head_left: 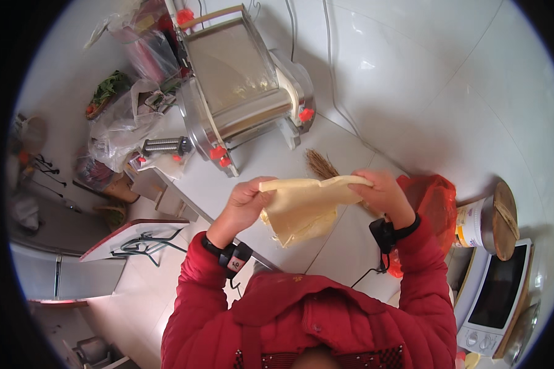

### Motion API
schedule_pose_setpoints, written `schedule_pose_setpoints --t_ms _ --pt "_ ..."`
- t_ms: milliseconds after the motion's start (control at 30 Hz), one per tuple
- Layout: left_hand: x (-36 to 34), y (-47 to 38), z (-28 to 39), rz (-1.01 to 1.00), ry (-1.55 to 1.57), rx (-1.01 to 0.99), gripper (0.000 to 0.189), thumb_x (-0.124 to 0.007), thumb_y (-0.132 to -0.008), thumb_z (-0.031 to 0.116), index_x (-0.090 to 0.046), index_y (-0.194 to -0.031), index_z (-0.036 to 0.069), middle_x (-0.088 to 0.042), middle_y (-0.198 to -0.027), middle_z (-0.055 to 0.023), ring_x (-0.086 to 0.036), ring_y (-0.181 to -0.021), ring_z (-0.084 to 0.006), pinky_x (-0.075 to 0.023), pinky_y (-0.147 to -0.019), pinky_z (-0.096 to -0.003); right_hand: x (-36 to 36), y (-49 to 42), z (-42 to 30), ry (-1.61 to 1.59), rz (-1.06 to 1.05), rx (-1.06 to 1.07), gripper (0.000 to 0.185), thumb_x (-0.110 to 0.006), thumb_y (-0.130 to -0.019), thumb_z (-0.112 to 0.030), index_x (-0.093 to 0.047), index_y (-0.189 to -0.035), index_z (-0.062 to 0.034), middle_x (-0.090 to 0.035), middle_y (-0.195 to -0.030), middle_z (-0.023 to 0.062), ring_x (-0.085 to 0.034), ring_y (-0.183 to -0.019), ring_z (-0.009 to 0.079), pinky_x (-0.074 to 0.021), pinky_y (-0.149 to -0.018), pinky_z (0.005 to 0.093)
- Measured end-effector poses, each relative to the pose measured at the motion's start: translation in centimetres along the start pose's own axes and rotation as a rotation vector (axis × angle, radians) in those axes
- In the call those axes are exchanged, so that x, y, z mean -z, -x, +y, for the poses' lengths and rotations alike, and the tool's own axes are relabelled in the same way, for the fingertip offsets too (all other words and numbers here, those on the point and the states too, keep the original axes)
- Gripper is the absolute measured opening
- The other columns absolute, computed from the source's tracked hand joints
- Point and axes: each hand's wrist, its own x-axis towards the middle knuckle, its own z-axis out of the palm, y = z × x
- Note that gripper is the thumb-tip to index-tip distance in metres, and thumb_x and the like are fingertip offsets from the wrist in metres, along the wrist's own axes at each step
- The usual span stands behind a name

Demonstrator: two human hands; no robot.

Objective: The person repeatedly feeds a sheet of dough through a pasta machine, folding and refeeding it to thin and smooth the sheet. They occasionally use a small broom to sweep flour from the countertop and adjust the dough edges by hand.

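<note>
A pale yellow sheet of dough (304,207) hangs between my two hands above a tiled counter. My left hand (247,200) pinches its upper left corner, thumb on the near side. At the upper right corner, my right hand (381,191) grips the thick folded edge. The sheet droops towards me, with a ragged lower edge and loose bits at its left. Beyond it stands a steel dough-rolling machine (254,106) with red knobs and a sloping feed plate (233,64) dusted with crumbs. The dough is apart from the machine. A straw brush (321,163) lies partly hidden behind the sheet.
A small cutter roller attachment (166,146) and plastic bags (124,122) sit left of the machine. To the right are a red plastic bag (427,193), a white bucket (471,223) with a wooden lid (505,221), and a microwave oven (496,295). A folding table (134,237) stands at left.
</note>
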Motion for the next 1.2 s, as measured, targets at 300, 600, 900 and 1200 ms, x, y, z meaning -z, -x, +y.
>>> schedule_pose_setpoints --t_ms 300,600,900,1200 --pt "4.2 -0.7 5.5 0.194 0.124 -0.244 0.022 -0.052 -0.089 0.013 -0.056 -0.107 0.002 -0.059 -0.095 -0.0005 -0.053 -0.086 -0.0074 -0.0425 -0.077 -0.0223 2.0 -7.1 -5.1 -0.112 0.094 0.222 0.019 -0.062 -0.078 -0.012 -0.059 -0.092 -0.0001 -0.058 -0.069 0.0053 -0.052 -0.061 0.0115 -0.0418 -0.057 0.0253" --pt "7.4 -4.0 2.9 0.182 -0.291 -0.038 0.027 -0.048 -0.085 0.001 -0.048 -0.112 0.002 -0.059 -0.086 -0.0020 -0.053 -0.078 -0.0077 -0.0446 -0.069 -0.0226 -2.5 -13.8 -1.1 -0.007 -0.027 0.154 0.021 -0.060 -0.079 -0.016 -0.058 -0.092 -0.0002 -0.060 -0.069 0.0079 -0.055 -0.063 0.0140 -0.0427 -0.058 0.0271" --pt "11.2 -9.7 4.2 0.149 -1.668 -0.364 0.038 -0.053 -0.070 0.002 -0.049 -0.107 0.005 -0.058 -0.080 -0.0105 -0.055 -0.072 -0.0292 -0.0469 -0.063 -0.0356 -5.3 -22.1 1.0 0.559 0.007 0.453 0.014 -0.057 -0.076 -0.013 -0.057 -0.083 -0.0010 -0.058 -0.074 0.0131 -0.055 -0.071 0.0289 -0.0433 -0.064 0.0366" --pt "9.6 -11.2 2.7 0.079 -1.654 -0.424 0.026 -0.052 -0.072 0.007 -0.053 -0.097 0.004 -0.056 -0.097 -0.0097 -0.054 -0.085 -0.0288 -0.0465 -0.070 -0.0369 -7.1 -24.7 2.3 0.790 0.280 0.763 0.000 -0.055 -0.069 -0.008 -0.055 -0.069 -0.0085 -0.049 -0.079 0.0022 -0.046 -0.084 0.0222 -0.0403 -0.072 0.0331"
